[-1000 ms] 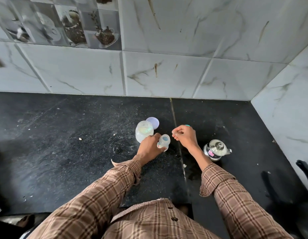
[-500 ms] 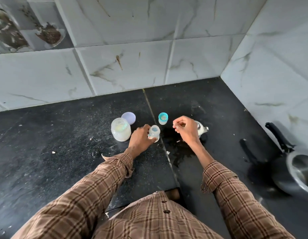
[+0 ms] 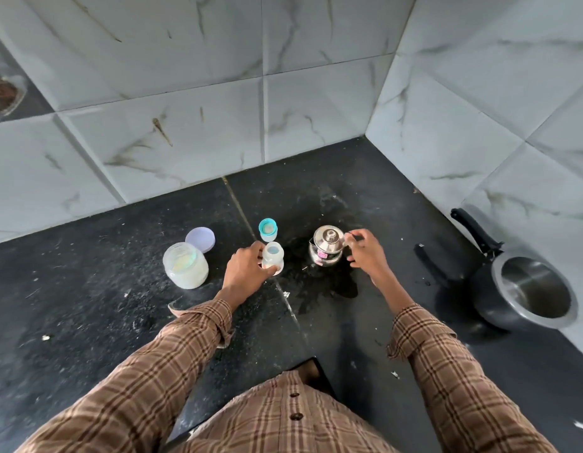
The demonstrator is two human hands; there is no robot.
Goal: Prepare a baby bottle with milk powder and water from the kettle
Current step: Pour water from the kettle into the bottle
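Steel kettle (image 3: 327, 249), small, lidded, right of open bottle (image 3: 272, 255).
My right hand (image 3: 365, 253) pinches its handle; left hand (image 3: 247, 273) wraps the light bottle; likely hot, slippery.

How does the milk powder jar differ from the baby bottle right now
The milk powder jar is wider and squat; the baby bottle is narrow. The jar stands free, while the left hand grips the bottle. The jar's purple lid lies just behind it; the bottle's teal cap stands just behind it. Both are translucent, upright and open on the counter.
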